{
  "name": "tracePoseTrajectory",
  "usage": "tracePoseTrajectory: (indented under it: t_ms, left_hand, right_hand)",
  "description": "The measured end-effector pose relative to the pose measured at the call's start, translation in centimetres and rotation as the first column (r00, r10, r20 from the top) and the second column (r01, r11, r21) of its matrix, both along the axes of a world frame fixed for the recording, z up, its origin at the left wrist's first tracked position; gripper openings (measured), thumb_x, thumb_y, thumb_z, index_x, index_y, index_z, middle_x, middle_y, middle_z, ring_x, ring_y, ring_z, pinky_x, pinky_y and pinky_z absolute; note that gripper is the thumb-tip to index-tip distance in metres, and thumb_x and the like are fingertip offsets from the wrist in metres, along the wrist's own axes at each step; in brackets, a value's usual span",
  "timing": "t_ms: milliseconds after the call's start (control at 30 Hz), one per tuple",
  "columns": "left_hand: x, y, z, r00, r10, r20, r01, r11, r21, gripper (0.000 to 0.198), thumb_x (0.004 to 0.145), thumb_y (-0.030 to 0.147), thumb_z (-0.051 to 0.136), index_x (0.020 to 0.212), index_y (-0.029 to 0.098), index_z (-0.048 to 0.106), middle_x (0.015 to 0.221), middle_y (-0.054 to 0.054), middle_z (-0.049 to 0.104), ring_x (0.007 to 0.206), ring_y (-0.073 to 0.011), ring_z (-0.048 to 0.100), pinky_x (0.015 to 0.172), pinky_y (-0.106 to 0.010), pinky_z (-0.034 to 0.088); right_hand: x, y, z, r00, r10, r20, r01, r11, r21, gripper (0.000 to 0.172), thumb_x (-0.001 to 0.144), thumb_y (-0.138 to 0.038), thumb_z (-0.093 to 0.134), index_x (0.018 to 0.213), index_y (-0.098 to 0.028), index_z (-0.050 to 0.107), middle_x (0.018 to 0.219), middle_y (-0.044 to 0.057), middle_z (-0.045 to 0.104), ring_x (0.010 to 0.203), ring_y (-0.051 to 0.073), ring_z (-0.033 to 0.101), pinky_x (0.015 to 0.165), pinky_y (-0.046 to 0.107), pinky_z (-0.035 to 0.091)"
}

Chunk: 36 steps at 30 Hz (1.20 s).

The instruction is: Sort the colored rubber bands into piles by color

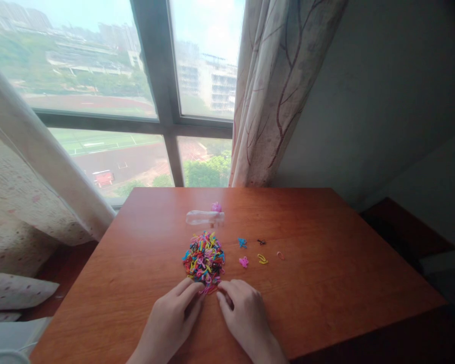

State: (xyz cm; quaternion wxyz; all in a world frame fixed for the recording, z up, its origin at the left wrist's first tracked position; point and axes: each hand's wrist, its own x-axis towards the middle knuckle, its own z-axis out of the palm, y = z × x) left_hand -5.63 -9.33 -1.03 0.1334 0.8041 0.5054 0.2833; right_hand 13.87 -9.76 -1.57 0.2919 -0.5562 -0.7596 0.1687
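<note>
A heap of small colourful rubber bands (203,257) lies on the wooden table. At its near left edge is my left hand (176,308), with thumb and fingers drawn together in a pinch beside pink bands. My right hand (244,311) curls in from the other side, its thumb and forefinger close together by some reddish bands. Both sets of fingertips touch the heap's near edge; what lies between them is too small to make out. To the right sit little groups of blue bands (242,243), black bands (261,242), pink bands (243,262) and yellow bands (263,259), plus an orange band (280,256).
Behind the heap lies a clear plastic container (202,218) with a purple piece (216,207) at its back. The table (326,283) reaches to a window (170,126) flanked by curtains (276,91). A white object (15,336) is at lower left.
</note>
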Motion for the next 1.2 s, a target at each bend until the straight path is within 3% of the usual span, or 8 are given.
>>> tracePoseTrajectory:
  t_ms: [200,600,867,1033,1200]
  left_hand:
    - [0.1,0.0,-0.4,0.998,-0.017,-0.066,0.015,0.999,-0.039,0.016,0.096,0.026,0.047,0.098,0.028,0.062,0.090,0.001,0.069,0.075,-0.0145,0.070,0.065,-0.022,0.052]
    - [0.1,0.0,-0.6,0.995,-0.019,-0.097,0.014,0.998,-0.054,0.019,0.097,0.024,0.044,0.100,0.029,0.062,0.093,0.001,0.069,0.079,-0.0147,0.070,0.067,-0.022,0.052]
    - [0.5,0.0,-0.1,0.987,-0.006,-0.159,0.004,1.000,-0.012,0.019,0.097,0.025,0.043,0.095,0.027,0.062,0.086,0.001,0.068,0.072,-0.0150,0.070,0.061,-0.022,0.052]
    - [0.6,0.0,-0.3,0.985,0.009,-0.175,-0.003,0.999,0.036,0.019,0.097,0.026,0.044,0.093,0.026,0.063,0.084,0.001,0.068,0.071,-0.0146,0.070,0.059,-0.021,0.050]
    - [0.6,0.1,-0.2,0.986,-0.001,-0.167,0.009,0.999,0.048,0.020,0.097,0.025,0.043,0.095,0.027,0.063,0.087,0.000,0.069,0.073,-0.0140,0.070,0.061,-0.020,0.051]
  right_hand:
    - [-0.2,0.2,0.1,1.000,-0.003,0.001,0.003,1.000,-0.004,0.017,0.084,-0.010,0.062,0.090,-0.025,0.066,0.076,-0.003,0.066,0.070,0.016,0.059,0.064,0.026,0.034]
    - [-0.6,0.4,0.1,1.000,-0.004,-0.002,0.004,1.000,0.022,0.013,0.083,-0.011,0.059,0.077,-0.023,0.060,0.072,-0.003,0.064,0.066,0.014,0.057,0.061,0.025,0.031]
    - [1.1,0.1,0.2,0.996,0.015,-0.083,-0.017,1.000,-0.014,0.014,0.089,-0.016,0.056,0.077,-0.022,0.061,0.069,-0.002,0.061,0.065,0.014,0.057,0.062,0.023,0.035]
    - [5.5,1.1,-0.2,0.977,-0.139,-0.162,0.146,0.989,0.029,0.021,0.095,-0.029,0.051,0.081,-0.021,0.065,0.067,-0.001,0.061,0.057,0.013,0.056,0.056,0.021,0.040]
    - [11.6,2.5,-1.0,0.900,-0.414,-0.135,0.428,0.897,0.108,0.033,0.093,-0.046,0.053,0.083,-0.019,0.068,0.068,0.003,0.066,0.055,0.014,0.058,0.057,0.023,0.044]
